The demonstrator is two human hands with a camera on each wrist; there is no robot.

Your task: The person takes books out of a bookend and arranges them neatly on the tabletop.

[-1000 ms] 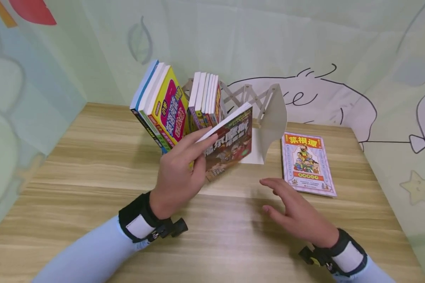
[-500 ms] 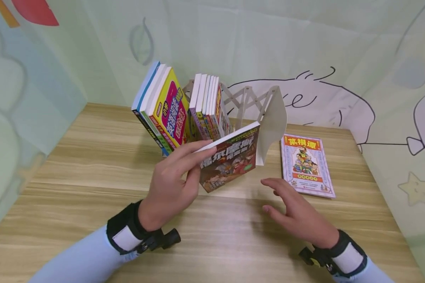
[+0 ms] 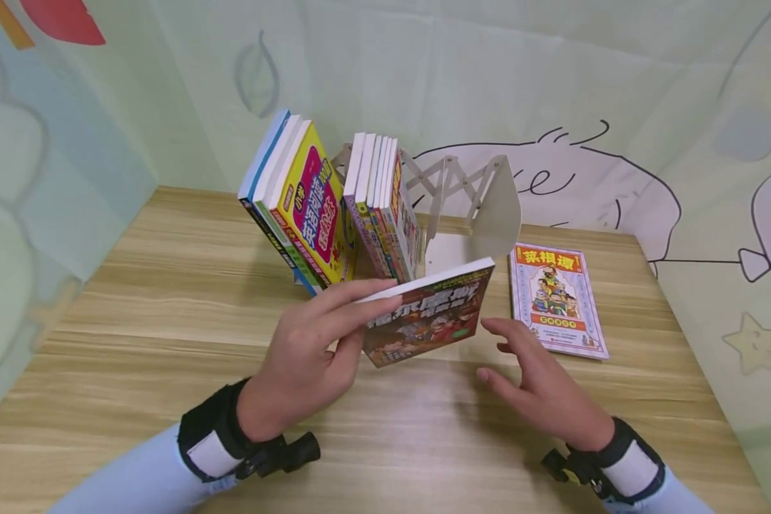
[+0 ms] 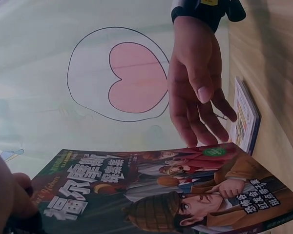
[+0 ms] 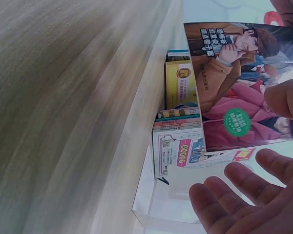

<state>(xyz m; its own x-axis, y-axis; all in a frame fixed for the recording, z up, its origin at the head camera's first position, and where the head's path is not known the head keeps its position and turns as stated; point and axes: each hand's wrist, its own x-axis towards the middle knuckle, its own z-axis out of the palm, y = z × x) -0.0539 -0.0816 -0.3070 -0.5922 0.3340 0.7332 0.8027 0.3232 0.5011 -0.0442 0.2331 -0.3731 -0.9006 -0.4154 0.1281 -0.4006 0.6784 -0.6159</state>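
Note:
My left hand (image 3: 308, 350) grips a dark brown paperback book (image 3: 433, 314) by its left end, fingers over the white page edge and thumb on the cover side. The book hangs tilted in front of the book rack. Its cover shows a figure in a checked cap (image 4: 154, 212) and a round green sticker (image 5: 237, 122). Near the book's right end, my right hand (image 3: 540, 385) is held with fingers apart and nothing in it. In the right wrist view, its thumb (image 5: 285, 105) overlaps the cover.
A cream folding book rack (image 3: 497, 207) stands at the back. Thin books (image 3: 385, 207) stand in it, with larger leaning books (image 3: 308, 207) at its left end. A purple-bordered book (image 3: 557, 300) lies flat on the wooden table (image 3: 135, 343) at right.
My left hand has drawn the brown book away from the rack, down and toward me, its right end swinging toward my right hand. The right hand has barely moved.

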